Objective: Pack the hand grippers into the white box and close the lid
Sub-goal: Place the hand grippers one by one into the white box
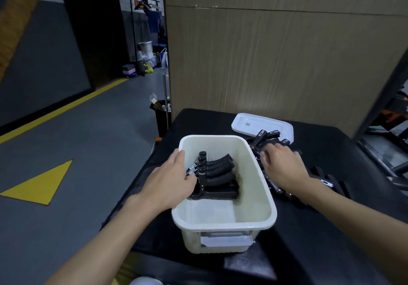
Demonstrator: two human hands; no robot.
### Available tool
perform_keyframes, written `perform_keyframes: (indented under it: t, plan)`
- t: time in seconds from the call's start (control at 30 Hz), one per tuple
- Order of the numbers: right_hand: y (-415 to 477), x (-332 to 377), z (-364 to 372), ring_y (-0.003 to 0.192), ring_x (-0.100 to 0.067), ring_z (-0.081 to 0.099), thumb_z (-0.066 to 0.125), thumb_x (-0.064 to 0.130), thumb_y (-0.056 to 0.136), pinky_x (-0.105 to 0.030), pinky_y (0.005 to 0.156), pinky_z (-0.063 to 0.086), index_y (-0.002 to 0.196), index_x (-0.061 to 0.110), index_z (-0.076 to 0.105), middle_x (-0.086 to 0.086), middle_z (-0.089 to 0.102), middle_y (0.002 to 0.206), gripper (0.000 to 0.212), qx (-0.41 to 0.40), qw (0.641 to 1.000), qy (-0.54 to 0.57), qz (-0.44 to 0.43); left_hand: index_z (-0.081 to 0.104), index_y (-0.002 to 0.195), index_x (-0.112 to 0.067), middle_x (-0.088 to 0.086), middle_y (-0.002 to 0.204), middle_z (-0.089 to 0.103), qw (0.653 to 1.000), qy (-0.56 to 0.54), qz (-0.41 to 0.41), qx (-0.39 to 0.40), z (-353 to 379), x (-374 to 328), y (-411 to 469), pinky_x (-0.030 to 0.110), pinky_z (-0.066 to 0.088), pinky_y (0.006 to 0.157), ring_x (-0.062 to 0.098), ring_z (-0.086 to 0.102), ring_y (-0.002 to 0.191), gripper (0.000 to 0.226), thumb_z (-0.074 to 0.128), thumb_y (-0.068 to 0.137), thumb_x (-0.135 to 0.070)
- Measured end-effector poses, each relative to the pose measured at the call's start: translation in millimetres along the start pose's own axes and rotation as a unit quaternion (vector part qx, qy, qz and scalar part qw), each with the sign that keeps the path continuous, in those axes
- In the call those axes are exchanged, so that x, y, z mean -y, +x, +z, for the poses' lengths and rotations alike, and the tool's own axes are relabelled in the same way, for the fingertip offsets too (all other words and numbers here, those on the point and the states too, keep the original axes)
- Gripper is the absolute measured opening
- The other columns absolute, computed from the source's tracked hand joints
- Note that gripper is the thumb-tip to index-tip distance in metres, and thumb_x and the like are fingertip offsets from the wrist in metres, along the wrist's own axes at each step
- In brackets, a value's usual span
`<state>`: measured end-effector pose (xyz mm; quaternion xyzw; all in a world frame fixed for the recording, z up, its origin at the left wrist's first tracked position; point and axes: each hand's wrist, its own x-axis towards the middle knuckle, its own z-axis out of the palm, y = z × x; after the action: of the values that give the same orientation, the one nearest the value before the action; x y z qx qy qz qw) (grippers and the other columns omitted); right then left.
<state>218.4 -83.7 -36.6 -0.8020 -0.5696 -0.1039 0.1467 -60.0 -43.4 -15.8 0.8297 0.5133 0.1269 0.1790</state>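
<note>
The white box [260,187] stands open on a black-covered table, with several black hand grippers [217,174] stacked inside against its left wall. My left hand [170,183] reaches over the box's left rim, fingers down on the stacked grippers at their spring end. My right hand [282,165] lies to the right of the box on a pile of loose black hand grippers [268,136], fingers curled over them. More grippers [331,183] lie past my right wrist. The white lid [249,124] rests flat behind the box.
The black table [331,229] ends just left of the box, with grey floor and yellow markings [42,185] below. A wooden panel wall [276,63] rises behind the table. A black bin [162,116] stands at the far left corner. Dark metal framing [388,152] sits at right.
</note>
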Motion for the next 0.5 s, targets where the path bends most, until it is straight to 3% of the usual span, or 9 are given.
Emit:
perform_keyframes:
  t: [0.07, 0.17, 0.23, 0.3, 0.4, 0.43, 0.5]
  plan:
    - [-7, -16, 7, 0.103, -0.034, 0.055, 0.037, 0.038, 0.099, -0.044, 0.086, 0.041, 0.090, 0.016, 0.050, -0.008, 0.059, 0.105, 0.026, 0.058, 0.997, 0.001, 0.046, 0.033, 0.140, -0.013, -0.003, 0.151, 0.031, 1.000, -0.002, -0.002, -0.005, 1, 1, -3, 0.037, 0.041, 0.096, 0.025, 0.048, 0.123, 0.049, 0.043, 0.095, -0.031]
    - [-19, -33, 20, 0.116, -0.033, 0.051, 0.042, 0.042, 0.096, -0.046, 0.096, 0.041, 0.111, 0.017, 0.053, -0.010, 0.054, 0.123, 0.032, 0.170, 0.982, -0.026, 0.078, 0.030, 0.142, -0.013, -0.005, 0.150, 0.029, 1.000, -0.022, -0.003, 0.005, 2, -1, -9, 0.037, 0.040, 0.096, 0.024, 0.046, 0.126, 0.051, 0.044, 0.096, -0.030]
    - [-26, -38, 31, 0.117, -0.032, 0.051, 0.047, 0.046, 0.094, -0.048, 0.098, 0.041, 0.113, 0.019, 0.052, -0.008, 0.053, 0.124, 0.033, 0.225, 0.970, -0.023, 0.088, 0.029, 0.142, -0.012, -0.003, 0.150, 0.027, 1.000, -0.026, -0.006, 0.009, 4, -3, -11, 0.039, 0.039, 0.099, 0.025, 0.044, 0.129, 0.051, 0.044, 0.096, -0.027]
    - [-26, -38, 37, 0.112, -0.032, 0.054, 0.049, 0.044, 0.093, -0.048, 0.095, 0.043, 0.103, 0.019, 0.054, -0.007, 0.057, 0.115, 0.027, 0.183, 0.979, 0.005, 0.096, 0.026, 0.146, -0.012, -0.003, 0.155, 0.021, 1.000, -0.014, -0.009, 0.012, 7, -2, -11, 0.038, 0.035, 0.104, 0.024, 0.038, 0.135, 0.054, 0.043, 0.096, -0.026]
    - [-12, -29, 28, 0.095, -0.031, 0.058, 0.050, 0.026, 0.093, -0.042, 0.082, 0.047, 0.092, 0.015, 0.060, -0.006, 0.062, 0.093, 0.015, 0.004, 0.984, 0.161, 0.076, 0.018, 0.154, -0.017, -0.002, 0.165, 0.000, 0.996, 0.090, 0.024, 0.005, 9, 1, -2, 0.045, 0.013, 0.120, 0.016, 0.005, 0.151, 0.065, 0.041, 0.094, -0.028]
    - [-6, -22, 20, 0.090, -0.028, 0.058, 0.050, 0.021, 0.093, -0.040, 0.079, 0.047, 0.092, 0.015, 0.061, -0.004, 0.062, 0.089, 0.013, -0.032, 0.975, 0.215, 0.049, 0.024, 0.153, -0.018, -0.002, 0.165, 0.004, 0.989, 0.134, 0.058, -0.003, 9, -1, 3, 0.047, 0.005, 0.122, 0.013, 0.003, 0.151, 0.064, 0.042, 0.092, -0.027]
    - [7, -3, 3, 0.091, -0.021, 0.056, 0.052, 0.018, 0.092, -0.037, 0.081, 0.045, 0.098, 0.017, 0.064, 0.003, 0.062, 0.090, 0.014, -0.048, 0.968, 0.244, -0.043, 0.046, 0.139, -0.019, -0.003, 0.152, 0.034, 0.979, 0.164, 0.122, 0.010, 8, -11, 15, 0.046, 0.000, 0.122, 0.010, 0.024, 0.143, 0.049, 0.043, 0.090, -0.022]
